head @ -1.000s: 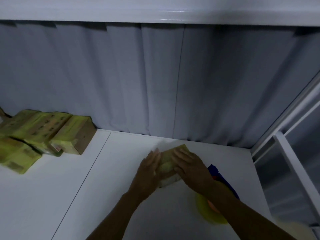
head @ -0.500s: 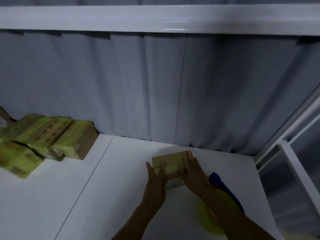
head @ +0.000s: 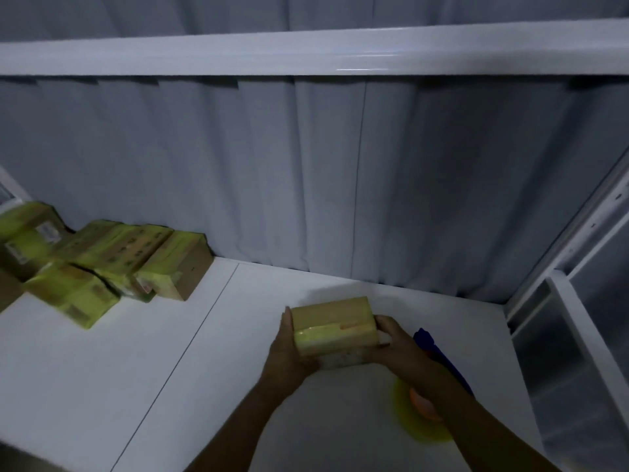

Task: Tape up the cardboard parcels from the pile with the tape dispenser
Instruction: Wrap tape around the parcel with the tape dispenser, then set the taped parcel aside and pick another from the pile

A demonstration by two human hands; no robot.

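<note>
Both hands, left hand (head: pixel 289 349) and right hand (head: pixel 396 342), clasped a taped parcel (head: pixel 335 330) above the worktop (head: pixel 136 369); it probably needed turning, or moving to the far-left pile (head: pixel 102 260).

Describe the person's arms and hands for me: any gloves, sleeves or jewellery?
Both are bare. The left hand and right hand wear no gloves, and no ring, watch or bracelet shows in this dim light. Both forearms are uncovered right to the bottom edge of the picture, so no sleeve is visible.
</note>
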